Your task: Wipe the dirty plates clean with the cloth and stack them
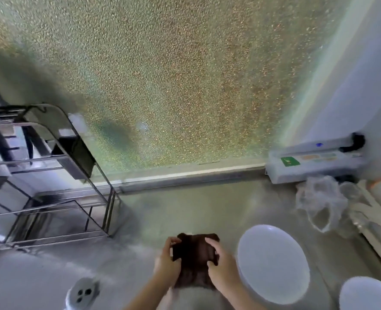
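At the far left a metal rack (pixel 50 175) stands on the desk (pixel 185 211) against the frosted glass; nearer the lower edge lies a white socket block (pixel 82 291); next comes the left hand (pixel 166 262), its fingers curled over the left edge of the dark brown cloth (pixel 195 258), and just beside it the right hand (pixel 221 269) grasps the cloth's right edge, so both hands hold it bunched between them above the desk; something pale shows beneath the cloth at the bottom edge, though whether it is a plate I cannot tell; to the right, near the right hand, a white plate (pixel 272 262) lies flat on the desk, and a second white plate (pixel 368 294) sits apart from it in the lower right corner; behind them are a crumpled clear plastic bag (pixel 319 202) and a white device (pixel 315 164) by the wall. The step in hand looks like readying the cloth; it would go best to fold it into a firm pad with a clean face outward; then steady a plate with one hand while the other wipes from centre to rim; whether the two plates are dirty is too blurred to judge, so check each face before stacking.
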`<state>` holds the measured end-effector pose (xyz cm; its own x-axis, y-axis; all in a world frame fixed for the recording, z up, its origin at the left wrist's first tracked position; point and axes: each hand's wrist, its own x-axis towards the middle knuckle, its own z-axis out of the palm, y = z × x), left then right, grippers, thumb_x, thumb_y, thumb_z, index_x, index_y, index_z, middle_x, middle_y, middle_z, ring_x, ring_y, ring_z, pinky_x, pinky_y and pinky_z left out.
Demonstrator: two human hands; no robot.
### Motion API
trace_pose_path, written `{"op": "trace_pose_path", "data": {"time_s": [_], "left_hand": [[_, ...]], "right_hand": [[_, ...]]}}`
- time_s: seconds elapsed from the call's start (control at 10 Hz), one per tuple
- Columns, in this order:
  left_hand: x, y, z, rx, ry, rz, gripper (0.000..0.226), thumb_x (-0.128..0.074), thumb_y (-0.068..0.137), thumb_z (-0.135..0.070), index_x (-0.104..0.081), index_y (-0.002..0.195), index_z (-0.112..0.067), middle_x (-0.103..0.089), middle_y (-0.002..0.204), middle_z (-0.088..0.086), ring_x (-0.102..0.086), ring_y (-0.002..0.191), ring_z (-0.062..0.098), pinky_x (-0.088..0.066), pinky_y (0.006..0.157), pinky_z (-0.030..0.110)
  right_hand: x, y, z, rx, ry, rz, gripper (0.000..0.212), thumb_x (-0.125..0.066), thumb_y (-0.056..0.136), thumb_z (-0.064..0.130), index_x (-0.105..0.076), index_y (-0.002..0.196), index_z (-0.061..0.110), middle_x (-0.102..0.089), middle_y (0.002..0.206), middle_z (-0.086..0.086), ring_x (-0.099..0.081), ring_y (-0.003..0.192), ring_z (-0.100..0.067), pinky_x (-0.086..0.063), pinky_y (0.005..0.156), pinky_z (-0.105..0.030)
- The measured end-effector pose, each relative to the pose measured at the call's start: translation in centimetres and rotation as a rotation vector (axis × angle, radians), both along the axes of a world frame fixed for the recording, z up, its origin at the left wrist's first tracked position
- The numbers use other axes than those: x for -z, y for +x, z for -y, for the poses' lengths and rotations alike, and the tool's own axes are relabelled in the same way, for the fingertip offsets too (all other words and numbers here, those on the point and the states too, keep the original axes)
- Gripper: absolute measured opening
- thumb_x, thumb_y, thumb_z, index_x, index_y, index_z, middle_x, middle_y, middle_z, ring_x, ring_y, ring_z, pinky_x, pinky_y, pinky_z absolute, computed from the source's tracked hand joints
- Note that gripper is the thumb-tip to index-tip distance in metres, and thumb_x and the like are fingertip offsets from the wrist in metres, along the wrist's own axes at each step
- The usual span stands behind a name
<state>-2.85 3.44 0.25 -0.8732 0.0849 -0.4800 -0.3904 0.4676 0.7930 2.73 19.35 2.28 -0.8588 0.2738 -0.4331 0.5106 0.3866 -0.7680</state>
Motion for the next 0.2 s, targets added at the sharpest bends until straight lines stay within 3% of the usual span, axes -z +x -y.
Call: {"op": "trace_pose_path", "data": {"time_s": [0.1, 0.2], "left_hand": [[-0.2, -0.8, -1.7, 0.011, -0.033, -0.032, 0.057, -0.047, 0.076, 0.014, -0.052, 0.098, -0.039, -0.061, 0.103, -0.012, -0.064, 0.083, 0.019, -0.048, 0.07, 0.023], [-0.5, -1.3, -2.1, 0.06, -0.11, -0.099, 0.043, -0.058, 0.078, 0.001, -0.051, 0.099, -0.037, -0.061, 0.104, -0.003, -0.063, 0.098, 0.024, -0.047, 0.083, 0.027]], "right_hand": [[0.7, -0.8, -1.1, -0.081, 0.058, 0.039, 0.061, -0.053, 0.086, 0.0, -0.043, 0.137, 0.032, -0.054, 0.134, 0.001, -0.05, 0.123, -0.014, -0.034, 0.099, -0.016], [-0.7, -0.8, -2.6, -0.162, 0.143, 0.135, 0.052, -0.055, 0.092, 0.022, -0.039, 0.141, 0.025, -0.051, 0.139, 0.003, -0.049, 0.125, -0.015, -0.036, 0.102, -0.023]]}}
